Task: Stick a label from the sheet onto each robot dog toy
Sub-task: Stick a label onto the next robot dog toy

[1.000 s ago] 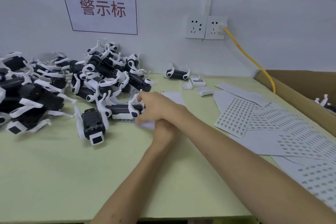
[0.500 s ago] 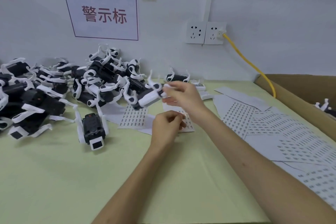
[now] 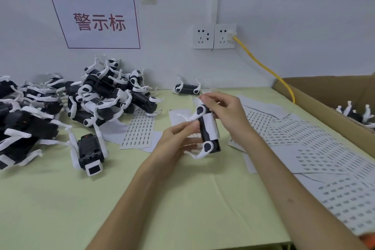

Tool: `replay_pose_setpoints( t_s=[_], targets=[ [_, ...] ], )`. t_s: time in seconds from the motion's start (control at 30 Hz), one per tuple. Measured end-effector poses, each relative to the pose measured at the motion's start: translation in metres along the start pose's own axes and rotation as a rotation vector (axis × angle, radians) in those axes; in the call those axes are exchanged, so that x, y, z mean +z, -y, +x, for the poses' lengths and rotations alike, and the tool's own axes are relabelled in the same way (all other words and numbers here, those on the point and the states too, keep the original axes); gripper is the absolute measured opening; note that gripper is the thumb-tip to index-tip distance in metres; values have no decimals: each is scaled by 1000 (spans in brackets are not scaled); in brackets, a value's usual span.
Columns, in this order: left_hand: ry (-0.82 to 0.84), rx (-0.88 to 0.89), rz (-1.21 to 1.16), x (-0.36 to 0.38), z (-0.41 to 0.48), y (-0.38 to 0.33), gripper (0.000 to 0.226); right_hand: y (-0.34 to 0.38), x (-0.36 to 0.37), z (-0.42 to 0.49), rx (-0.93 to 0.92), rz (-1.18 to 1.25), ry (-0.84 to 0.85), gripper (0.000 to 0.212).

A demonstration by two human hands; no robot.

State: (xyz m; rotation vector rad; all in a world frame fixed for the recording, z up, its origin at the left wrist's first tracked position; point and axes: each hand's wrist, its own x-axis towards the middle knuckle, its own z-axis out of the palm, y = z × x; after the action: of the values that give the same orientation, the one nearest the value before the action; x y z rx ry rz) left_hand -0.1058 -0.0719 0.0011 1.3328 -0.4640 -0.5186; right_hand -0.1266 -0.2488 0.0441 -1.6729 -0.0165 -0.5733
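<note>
Right hand (image 3: 225, 113) grips robot dog toy (image 3: 209, 130) mid-air above bench (image 3: 182, 199); left hand (image 3: 178, 138) pinches near its white leg — label too small to see. Risks: label lands crooked if toy twists; sticks to finger. Label sheet (image 3: 140, 130) behind hands.

Two hands: left (image 3: 176, 141), right (image 3: 227, 115). One robot dog toy (image 3: 208, 130) held; one apart on the desk (image 3: 90, 151); one by the wall (image 3: 187, 88); a pile (image 3: 97, 97) too tangled to count. Two wall sockets (image 3: 214, 36). One yellow cable (image 3: 265, 67). One wall sign (image 3: 97, 20). One cardboard box (image 3: 324, 103). Several overlapping label sheets (image 3: 316, 144), number unclear.
</note>
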Motion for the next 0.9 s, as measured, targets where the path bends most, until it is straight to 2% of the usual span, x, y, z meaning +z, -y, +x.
replay_pose_setpoints(
  t_s=[0.07,0.17,0.2,0.27,0.3,0.37,0.43,0.57,0.77,0.9],
  targets=[
    [-3,37,54,2,-1,3,30,0,6,-2,-53,-42,-10,11],
    [-17,33,56,5,-1,5,41,0,10,-4,-84,-50,-3,6],
    [-43,40,25,5,-1,5,39,1,10,-4,-56,-39,22,13],
    [-128,88,-23,6,-1,6,24,1,8,-6,27,-64,126,29],
    [-174,120,-32,5,0,5,14,2,7,-7,47,-103,195,31],
    [-243,177,3,3,0,4,11,1,6,-9,42,-173,324,23],
    [-266,193,85,1,0,4,12,2,5,-11,51,-181,378,18],
    [-265,223,236,1,0,6,10,2,-1,-11,108,-165,388,19],
    [-211,208,143,-3,0,7,10,-1,-2,-11,101,-149,334,27],
    [-154,173,123,-8,-1,7,11,0,-2,-11,63,-196,348,22]
  ],
)
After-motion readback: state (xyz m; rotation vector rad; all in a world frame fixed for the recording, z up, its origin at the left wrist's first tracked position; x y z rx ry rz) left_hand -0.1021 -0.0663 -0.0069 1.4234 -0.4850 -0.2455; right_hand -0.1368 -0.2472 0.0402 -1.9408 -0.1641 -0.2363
